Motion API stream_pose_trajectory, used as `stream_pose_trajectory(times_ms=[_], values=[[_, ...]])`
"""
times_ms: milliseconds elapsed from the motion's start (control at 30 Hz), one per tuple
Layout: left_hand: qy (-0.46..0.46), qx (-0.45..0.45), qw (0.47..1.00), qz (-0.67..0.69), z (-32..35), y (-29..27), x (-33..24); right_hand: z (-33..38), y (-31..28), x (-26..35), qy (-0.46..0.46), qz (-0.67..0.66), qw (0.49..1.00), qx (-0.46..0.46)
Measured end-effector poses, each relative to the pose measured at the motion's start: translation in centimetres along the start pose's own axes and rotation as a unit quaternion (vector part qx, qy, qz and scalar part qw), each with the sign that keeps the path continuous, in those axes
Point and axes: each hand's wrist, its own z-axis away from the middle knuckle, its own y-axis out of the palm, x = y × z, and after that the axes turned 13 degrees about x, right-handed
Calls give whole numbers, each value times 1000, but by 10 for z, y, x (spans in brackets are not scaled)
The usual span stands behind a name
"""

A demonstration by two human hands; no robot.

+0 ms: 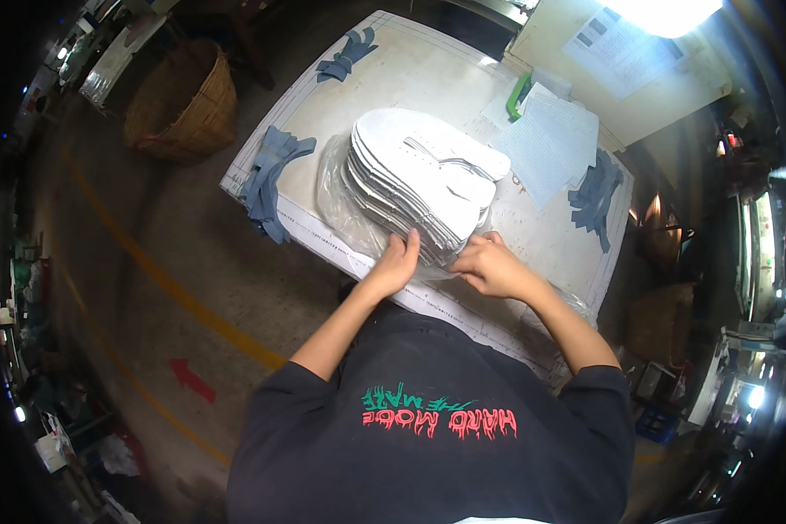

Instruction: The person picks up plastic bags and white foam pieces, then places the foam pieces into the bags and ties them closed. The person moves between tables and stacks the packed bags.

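A thick stack of white, shoe-upper-shaped cut pieces (402, 140), rounded at the far end and slit in the middle, lies on the table. Clear plastic bag film (336, 205) surrounds its left and near sides. My left hand (397, 264) is closed at the near edge of the stack, thumb against the layers and film; its other fingers are partly hidden. Just right of it, my right hand (491, 266) has its fingers curled in a pinch on the film at the stack's near right corner.
Bundles of blue-grey strips lie on the white-topped table (428, 61): far left (348, 54), left edge (272, 179) and right (596, 196). Pale sheets (550, 144) and a green-handled tool (519, 96) are beyond the stack. A wicker basket (183, 105) stands on the floor left.
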Motion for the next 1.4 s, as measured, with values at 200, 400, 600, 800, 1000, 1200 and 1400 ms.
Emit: stream_pose_trajectory(times_ms=[200, 400, 600, 800, 1000, 1200, 1400], values=[[35, 35, 865, -500, 59, -34, -14, 9, -13, 7, 26, -95, 995, -18], [70, -52, 779, -621, 61, -82, -26, 16, -17, 5, 139, -30, 987, -71], [-40, 98, 864, -491, 62, -110, -71, -9, 0, -33, 368, 49, 926, -67], [-71, 66, 778, -621, 57, -131, -73, -51, -13, -86, 487, 87, 869, -30], [-189, -51, 781, -593, -10, -165, -47, -58, -25, -115, 489, -23, 861, -140], [-147, -47, 854, -497, -42, -203, -39, -54, -20, -116, 490, -88, 814, -299], [-3, -88, 882, -463, -41, -225, -68, -32, -44, -84, 347, -189, 780, -486]])
